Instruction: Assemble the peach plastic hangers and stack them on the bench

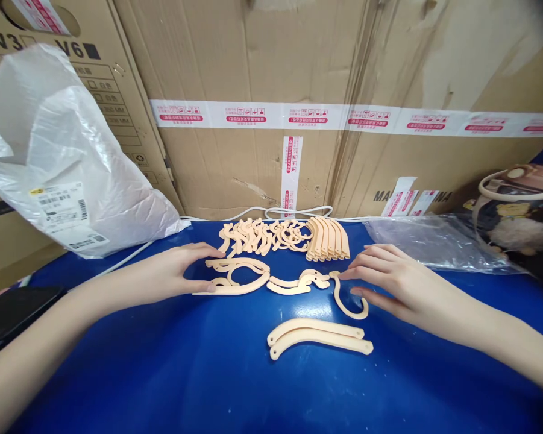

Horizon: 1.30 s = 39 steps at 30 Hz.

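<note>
My left hand reaches in from the left, thumb and fingers apart. Its fingertips touch or rest just beside a group of curved pale wooden strips. To the right of these lie two flat pieces end to end with them, a slim strip and a wavy piece with a small hole. My right hand is spread over a hook-shaped wooden piece. A fingertip is at the hook's top and the thumb is near its curled tip; firm contact is hard to tell. Nearer me lie two long bent strips with end holes, side by side.
Behind stand a row of small curved wooden pieces and a stack of bent strips. A white plastic bag leans at left, above a dark phone. A clear bag lies right. Cardboard boxes back the blue table.
</note>
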### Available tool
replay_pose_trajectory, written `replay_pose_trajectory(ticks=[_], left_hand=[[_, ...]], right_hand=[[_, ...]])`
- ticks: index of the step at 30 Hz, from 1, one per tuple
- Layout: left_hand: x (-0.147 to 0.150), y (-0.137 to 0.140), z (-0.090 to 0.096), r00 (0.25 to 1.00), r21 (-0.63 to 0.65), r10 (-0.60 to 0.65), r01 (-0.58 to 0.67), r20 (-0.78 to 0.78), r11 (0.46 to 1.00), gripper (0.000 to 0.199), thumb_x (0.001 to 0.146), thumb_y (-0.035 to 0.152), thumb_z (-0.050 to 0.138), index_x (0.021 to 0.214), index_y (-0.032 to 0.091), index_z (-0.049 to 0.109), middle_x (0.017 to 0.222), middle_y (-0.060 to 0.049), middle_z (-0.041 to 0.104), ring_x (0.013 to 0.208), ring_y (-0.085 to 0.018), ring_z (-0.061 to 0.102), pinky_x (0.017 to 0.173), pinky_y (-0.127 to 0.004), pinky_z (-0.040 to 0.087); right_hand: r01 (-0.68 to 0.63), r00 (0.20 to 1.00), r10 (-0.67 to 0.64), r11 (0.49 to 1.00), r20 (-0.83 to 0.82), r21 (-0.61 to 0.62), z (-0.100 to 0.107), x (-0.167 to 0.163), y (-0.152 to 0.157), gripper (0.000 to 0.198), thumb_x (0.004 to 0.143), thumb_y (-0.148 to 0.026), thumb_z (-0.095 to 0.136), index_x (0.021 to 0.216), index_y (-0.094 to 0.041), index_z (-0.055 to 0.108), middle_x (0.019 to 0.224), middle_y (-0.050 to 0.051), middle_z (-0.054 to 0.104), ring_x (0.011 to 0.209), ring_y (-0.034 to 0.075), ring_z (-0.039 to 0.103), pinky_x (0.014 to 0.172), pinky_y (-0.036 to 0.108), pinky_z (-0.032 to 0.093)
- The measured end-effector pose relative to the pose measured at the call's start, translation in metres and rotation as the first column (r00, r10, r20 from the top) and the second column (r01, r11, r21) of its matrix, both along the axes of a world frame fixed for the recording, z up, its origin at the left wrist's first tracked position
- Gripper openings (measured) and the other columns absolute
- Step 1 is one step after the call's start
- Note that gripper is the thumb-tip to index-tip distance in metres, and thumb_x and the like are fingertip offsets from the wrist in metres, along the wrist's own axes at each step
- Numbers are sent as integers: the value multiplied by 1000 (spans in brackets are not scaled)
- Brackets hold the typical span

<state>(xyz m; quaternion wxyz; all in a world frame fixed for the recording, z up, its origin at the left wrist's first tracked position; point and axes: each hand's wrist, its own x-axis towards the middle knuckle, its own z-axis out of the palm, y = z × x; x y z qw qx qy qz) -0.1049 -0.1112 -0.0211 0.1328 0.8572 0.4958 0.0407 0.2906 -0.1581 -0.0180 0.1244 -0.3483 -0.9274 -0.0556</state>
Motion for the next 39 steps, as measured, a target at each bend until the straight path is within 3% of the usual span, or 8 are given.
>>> replay_pose_trajectory(ticks=[4, 14, 21, 29, 35, 39], left_hand=[[5, -1, 0, 998, -21, -44, 45, 46, 999, 50, 82, 56, 58, 125, 29, 57, 133, -4, 55, 121, -27, 52, 102, -37, 40], [-11, 1, -1, 998, -43, -67, 67, 15, 997, 45, 84, 55, 56, 122, 31, 59, 134, -2, 55, 122, -26, 51, 103, -36, 41], [-27, 3, 1, 1000, -30, -7, 8, 18, 1000, 43, 81, 58, 58, 116, 34, 63, 126, -2, 61, 115, -26, 57, 95, -32, 47], [-24, -1, 10, 1000, -39, -8, 6, -27, 999, 42, 80, 55, 59, 112, 29, 66, 124, -2, 63, 113, -30, 58, 95, -37, 48], [-18, -7, 13, 999, 126, -4, 11, -52, 992, 46, 87, 57, 46, 115, 25, 65, 129, -2, 58, 116, -30, 55, 100, -40, 44], [24, -24, 10, 997, 335, -73, 62, 19, 940, 43, 94, 50, 36, 124, 28, 57, 136, -3, 53, 125, -26, 48, 104, -40, 39]], right_hand=[[-1, 1000, 1, 1000, 2, -17, -3, 2, 2, 26, 96, -33, 43, 112, -26, 62, 99, 6, 65, 93, 22, 55, 84, 39, 40], [10, 1000, -10, 1000, -1, -17, -5, 3, 3, 26, 96, -33, 43, 110, -25, 63, 97, 5, 65, 92, 22, 55, 84, 38, 40], [16, 1000, -15, 1000, 2, -24, -7, 4, 5, 26, 96, -35, 44, 110, -26, 63, 97, 5, 65, 92, 22, 55, 83, 38, 41], [16, 1000, -15, 999, 9, -33, -7, 5, 5, 26, 96, -35, 44, 111, -25, 62, 97, 5, 64, 92, 22, 54, 84, 39, 39], [22, 1000, -22, 999, 16, -37, -6, 6, 5, 24, 96, -34, 44, 110, -25, 61, 98, 5, 63, 93, 22, 52, 85, 38, 39], [7, 1000, -7, 999, 1, -33, -5, 5, 3, 23, 96, -31, 44, 110, -24, 62, 96, 5, 63, 92, 21, 52, 84, 37, 39]])
